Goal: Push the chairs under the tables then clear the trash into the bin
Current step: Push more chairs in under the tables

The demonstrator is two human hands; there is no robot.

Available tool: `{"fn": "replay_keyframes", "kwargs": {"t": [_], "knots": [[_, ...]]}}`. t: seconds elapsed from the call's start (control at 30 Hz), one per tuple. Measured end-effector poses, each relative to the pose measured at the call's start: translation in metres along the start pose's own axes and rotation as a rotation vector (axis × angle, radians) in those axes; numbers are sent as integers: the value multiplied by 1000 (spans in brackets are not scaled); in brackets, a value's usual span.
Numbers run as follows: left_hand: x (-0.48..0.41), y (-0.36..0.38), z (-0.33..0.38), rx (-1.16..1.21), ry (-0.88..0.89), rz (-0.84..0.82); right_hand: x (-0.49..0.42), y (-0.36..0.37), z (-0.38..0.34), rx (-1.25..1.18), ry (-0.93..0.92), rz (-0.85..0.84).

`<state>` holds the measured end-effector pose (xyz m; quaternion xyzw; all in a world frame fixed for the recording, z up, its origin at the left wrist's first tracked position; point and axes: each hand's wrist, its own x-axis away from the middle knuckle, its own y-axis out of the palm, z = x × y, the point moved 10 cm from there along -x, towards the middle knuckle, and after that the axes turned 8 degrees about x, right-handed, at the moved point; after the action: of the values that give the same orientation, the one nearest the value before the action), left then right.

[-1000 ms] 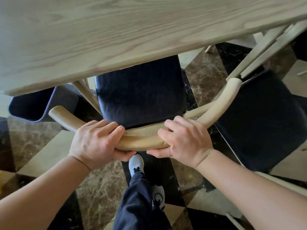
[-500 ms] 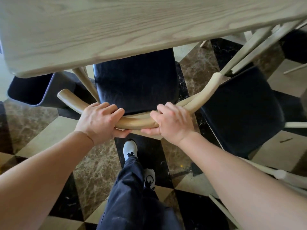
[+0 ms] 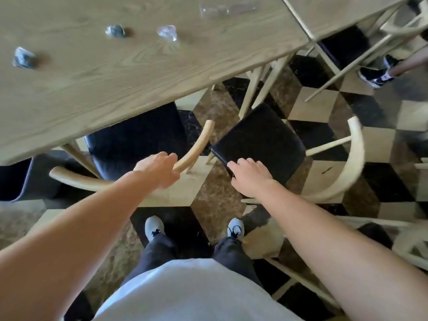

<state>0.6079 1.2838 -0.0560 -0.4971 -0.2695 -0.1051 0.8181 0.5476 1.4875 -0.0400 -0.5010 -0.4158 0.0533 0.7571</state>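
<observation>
The first chair's curved wooden backrest point(image 3: 76, 180) and dark seat point(image 3: 136, 135) sit partly under the wooden table point(image 3: 115, 84). My left hand point(image 3: 159, 170) is curled over that backrest near its right end. A second chair, with a black seat point(image 3: 261, 137) and a pale curved backrest point(image 3: 352, 163), stands turned out from the table on the right. My right hand point(image 3: 250, 178) rests on the near corner of its seat, fingers apart. Crumpled bits of trash point(image 3: 23, 57) point(image 3: 115, 31) point(image 3: 167, 32) and a clear plastic item point(image 3: 222, 9) lie on the tabletop.
A second table point(image 3: 335, 10) stands at the top right with chair legs under it. Another person's shoe point(image 3: 375, 75) is near it. A dark chair point(image 3: 18, 179) is at the left, and a pale chair frame point(image 3: 407, 242) stands at the lower right. The floor is checkered.
My right hand has left the first chair's backrest and moved right onto the second chair's seat. My view has pulled back and up, showing the tabletop trash.
</observation>
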Motion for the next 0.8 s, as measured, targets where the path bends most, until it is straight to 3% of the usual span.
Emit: {"fn": "replay_keyframes", "kwargs": {"t": [0.27, 0.5, 0.63, 0.8], "knots": [[-45, 22, 200, 16, 132, 39, 70, 44, 189, 14, 151, 40], [-68, 106, 345, 81, 53, -55, 111, 114, 333, -51, 104, -48], [-64, 164, 407, 191, 21, -146, 114, 157, 379, -63, 36, -150], [-60, 214, 438, 120, 9, -180, 108, 185, 390, -30, -68, -159]]}}
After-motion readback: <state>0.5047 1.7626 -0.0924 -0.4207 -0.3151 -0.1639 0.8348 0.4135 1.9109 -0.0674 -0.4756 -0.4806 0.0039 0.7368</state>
